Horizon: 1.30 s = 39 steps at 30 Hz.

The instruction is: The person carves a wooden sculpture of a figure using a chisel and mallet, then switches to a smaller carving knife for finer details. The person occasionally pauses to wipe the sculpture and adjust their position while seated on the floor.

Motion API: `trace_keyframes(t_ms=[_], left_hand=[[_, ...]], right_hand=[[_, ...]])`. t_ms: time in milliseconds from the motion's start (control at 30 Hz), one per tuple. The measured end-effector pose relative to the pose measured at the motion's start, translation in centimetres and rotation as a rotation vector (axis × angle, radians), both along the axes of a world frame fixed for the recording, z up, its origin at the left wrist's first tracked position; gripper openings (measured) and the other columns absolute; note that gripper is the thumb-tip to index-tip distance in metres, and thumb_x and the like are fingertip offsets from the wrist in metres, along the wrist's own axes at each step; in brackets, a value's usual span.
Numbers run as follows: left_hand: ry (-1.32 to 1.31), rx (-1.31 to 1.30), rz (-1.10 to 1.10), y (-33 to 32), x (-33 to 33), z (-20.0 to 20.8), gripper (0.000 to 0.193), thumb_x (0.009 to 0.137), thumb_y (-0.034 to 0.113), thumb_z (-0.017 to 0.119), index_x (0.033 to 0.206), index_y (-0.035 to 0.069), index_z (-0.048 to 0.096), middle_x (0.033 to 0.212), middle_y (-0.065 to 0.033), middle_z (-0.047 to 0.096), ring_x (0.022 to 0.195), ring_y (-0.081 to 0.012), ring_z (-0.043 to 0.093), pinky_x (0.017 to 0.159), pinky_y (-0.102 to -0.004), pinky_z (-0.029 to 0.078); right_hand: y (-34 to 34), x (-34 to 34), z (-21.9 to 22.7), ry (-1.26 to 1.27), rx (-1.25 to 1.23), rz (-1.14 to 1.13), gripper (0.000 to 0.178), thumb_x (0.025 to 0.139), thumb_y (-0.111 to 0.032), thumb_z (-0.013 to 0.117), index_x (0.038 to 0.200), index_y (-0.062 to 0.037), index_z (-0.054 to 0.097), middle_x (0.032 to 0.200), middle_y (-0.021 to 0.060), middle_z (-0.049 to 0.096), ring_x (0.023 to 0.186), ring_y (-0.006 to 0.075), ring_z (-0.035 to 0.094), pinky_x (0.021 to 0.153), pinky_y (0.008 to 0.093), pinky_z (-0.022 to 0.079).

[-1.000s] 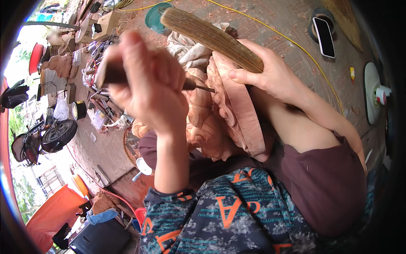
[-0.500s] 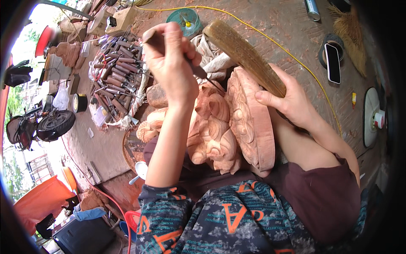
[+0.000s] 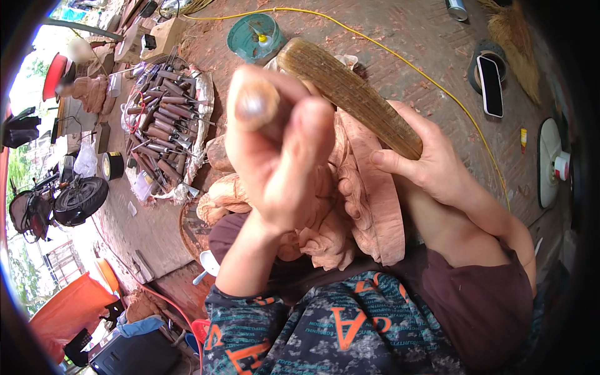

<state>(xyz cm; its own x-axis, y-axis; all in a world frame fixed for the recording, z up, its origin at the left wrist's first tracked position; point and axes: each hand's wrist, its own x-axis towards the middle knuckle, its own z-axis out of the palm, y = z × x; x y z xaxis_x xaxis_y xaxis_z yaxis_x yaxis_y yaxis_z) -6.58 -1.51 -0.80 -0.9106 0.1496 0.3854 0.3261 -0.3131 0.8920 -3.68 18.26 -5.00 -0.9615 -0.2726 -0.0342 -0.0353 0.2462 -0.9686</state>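
Note:
My left hand is raised close to the camera, shut on a wooden-handled chisel whose round butt end faces me; its blade is hidden behind the hand. My right hand grips a long ribbed wooden mallet that slants up to the left over the work. Between and under both hands lies a pinkish carved wood figure, resting on my lap.
A spread of several wooden-handled chisels lies on cloth at the left. A teal round lid sits beyond. A yellow cord crosses the brick ground. A phone and a white round object lie right. A motorbike stands far left.
My left hand with the chisel has risen toward the camera and now fills the middle of the view. The mallet has stayed slanted over the carving in my right hand.

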Motion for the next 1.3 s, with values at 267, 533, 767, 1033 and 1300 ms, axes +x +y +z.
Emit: trace_keyframes(t_ms=[267, 533, 767, 1033, 1300], left_hand=[[-0.214, 0.132, 0.089, -0.3, -2.2, 0.1, 0.026, 0.101, 0.033, 0.044, 0.101, 0.008, 0.05, 0.062, -0.0003, 0.039, 0.046, -0.0084, 0.033, 0.04, -0.0236, 0.028], [-0.363, 0.217, 0.407, -2.4, -8.3, -2.2, 0.023, 0.097, 0.029, 0.054, 0.103, 0.007, 0.052, 0.068, -0.0002, 0.045, 0.057, -0.0104, 0.041, 0.056, -0.0255, 0.037], [-0.551, 0.126, 0.334, -2.8, -9.1, -6.6, 0.019, 0.093, 0.027, 0.06, 0.092, 0.008, 0.056, 0.075, -0.0016, 0.055, 0.064, -0.0132, 0.054, 0.062, -0.0295, 0.046], [-0.481, 0.116, 0.269, -1.9, -10.0, -6.5, 0.022, 0.092, 0.03, 0.062, 0.091, 0.01, 0.054, 0.063, 0.0019, 0.045, 0.056, -0.0116, 0.045, 0.054, -0.027, 0.041], [-0.482, 0.079, 0.278, -1.4, -12.0, -10.0, 0.025, 0.091, 0.032, 0.063, 0.081, 0.012, 0.052, 0.054, 0.0042, 0.034, 0.045, -0.0085, 0.032, 0.04, -0.0226, 0.027]], right_hand=[[0.1, 0.3, 0.1, -0.02, 0.028, -0.027, 0.058, 0.081, -0.029, 0.075, 0.128, -0.0024, 0.052, 0.112, 0.0158, 0.065, 0.105, 0.0228, 0.062, 0.091, 0.0346, 0.048], [-0.2, -0.1, 0.2, 0.003, 0.023, -0.021, 0.055, 0.082, -0.035, 0.073, 0.125, -0.0059, 0.054, 0.106, 0.0172, 0.067, 0.1, 0.0297, 0.066, 0.085, 0.0378, 0.05], [-0.3, 0.2, 1.3, -0.032, 0.004, -0.012, 0.051, 0.083, -0.034, 0.071, 0.123, -0.0071, 0.055, 0.102, 0.0169, 0.068, 0.096, 0.0321, 0.066, 0.082, 0.039, 0.051], [0.1, 0.1, 1.9, -0.126, 0.031, 0.038, 0.06, 0.081, -0.024, 0.074, 0.13, -0.0001, 0.049, 0.118, 0.0146, 0.06, 0.112, 0.0221, 0.057, 0.096, 0.0353, 0.043], [-0.3, 0.1, 1.1, -0.02, 0.002, 0.038, 0.057, 0.082, -0.026, 0.074, 0.129, -0.0034, 0.049, 0.109, 0.0172, 0.065, 0.104, 0.0269, 0.065, 0.088, 0.0367, 0.049]])
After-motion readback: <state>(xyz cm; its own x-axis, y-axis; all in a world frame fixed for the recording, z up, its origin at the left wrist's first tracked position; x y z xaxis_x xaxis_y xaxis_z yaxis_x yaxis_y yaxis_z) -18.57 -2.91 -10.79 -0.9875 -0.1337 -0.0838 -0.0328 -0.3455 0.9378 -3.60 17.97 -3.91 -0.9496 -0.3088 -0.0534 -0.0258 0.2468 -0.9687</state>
